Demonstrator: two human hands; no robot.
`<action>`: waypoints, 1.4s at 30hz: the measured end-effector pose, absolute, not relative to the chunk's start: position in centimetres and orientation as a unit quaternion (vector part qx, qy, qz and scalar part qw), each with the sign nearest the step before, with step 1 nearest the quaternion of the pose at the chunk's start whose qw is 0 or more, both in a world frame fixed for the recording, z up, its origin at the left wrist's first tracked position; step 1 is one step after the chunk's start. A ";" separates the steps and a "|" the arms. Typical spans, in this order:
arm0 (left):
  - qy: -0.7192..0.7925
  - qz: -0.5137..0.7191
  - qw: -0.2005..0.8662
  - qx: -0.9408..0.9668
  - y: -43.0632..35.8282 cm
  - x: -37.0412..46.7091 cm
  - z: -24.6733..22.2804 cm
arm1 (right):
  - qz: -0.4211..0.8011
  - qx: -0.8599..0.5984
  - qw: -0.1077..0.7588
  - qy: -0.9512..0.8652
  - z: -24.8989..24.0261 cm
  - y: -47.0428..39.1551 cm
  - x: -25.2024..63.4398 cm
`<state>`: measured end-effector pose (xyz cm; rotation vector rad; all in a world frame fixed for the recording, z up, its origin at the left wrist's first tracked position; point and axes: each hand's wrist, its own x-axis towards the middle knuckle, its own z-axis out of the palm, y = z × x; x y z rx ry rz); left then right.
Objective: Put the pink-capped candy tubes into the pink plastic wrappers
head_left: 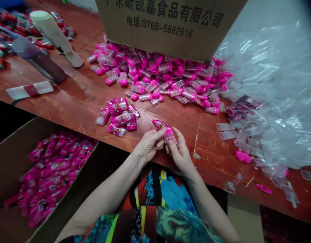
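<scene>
Near the table's front edge my left hand (149, 143) pinches a pink printed wrapper (158, 125) between thumb and fingers. My right hand (180, 153) grips a small clear candy bottle (171, 136) filled with pink balls, its pink cap end against the wrapper. How far the bottle sits inside the wrapper I cannot tell. Just left of my hands lies a small group of wrapped candy bottles (119, 118). Beyond them spreads a heap of unwrapped candy bottles (170, 79) with pink caps.
A cardboard carton (160, 30) stands behind the heap. At right lie a large pile of clear plastic tubes (272, 101) and loose pink caps (243, 156). Lower left, an open box (8, 165) holds wrapped pieces. A purple water bottle (41, 64) and white cylinder (56, 37) lie at left.
</scene>
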<state>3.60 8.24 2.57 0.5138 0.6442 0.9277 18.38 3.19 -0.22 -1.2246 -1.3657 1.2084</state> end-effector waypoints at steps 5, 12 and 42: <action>0.334 0.441 0.791 0.260 8.3 3.2 3.0 | 0.655 -0.439 0.435 -0.434 0.8 3.2 17.8; 0.335 0.416 0.808 0.251 8.6 3.5 2.2 | 0.347 -0.595 0.408 -0.599 -0.1 3.2 17.7; 0.353 0.397 0.806 0.261 7.5 3.3 1.5 | 0.450 -0.559 0.425 -0.553 -0.2 2.9 17.6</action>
